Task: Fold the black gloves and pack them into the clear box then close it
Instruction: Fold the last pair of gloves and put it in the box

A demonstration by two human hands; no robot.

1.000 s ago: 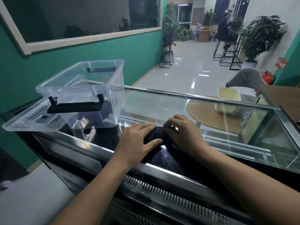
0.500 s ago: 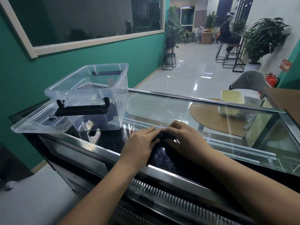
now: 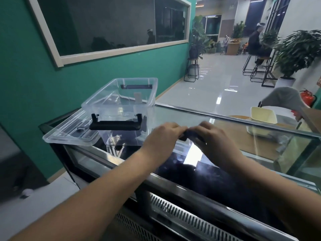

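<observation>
The black gloves (image 3: 190, 135) are a small dark bundle, mostly hidden between my two hands just above the glass counter top (image 3: 199, 122). My left hand (image 3: 162, 136) grips the bundle's left end and my right hand (image 3: 212, 139) grips its right end. To their left stands the clear box (image 3: 111, 101), open at the top, with black handles on its near and far sides. Something dark shows low inside it. Its clear lid (image 3: 69, 132) lies flat beside it on the left.
The counter is a glass-topped display case with a metal front rail (image 3: 173, 181). A cream tub (image 3: 263, 114) shows beyond the glass at the right. A green wall runs along the left. Stools, plants and people are far off.
Both hands have lifted the glove bundle off the glass and carried it slightly away from me. The bundle looks smaller and tighter than a second ago. The camera has tilted down.
</observation>
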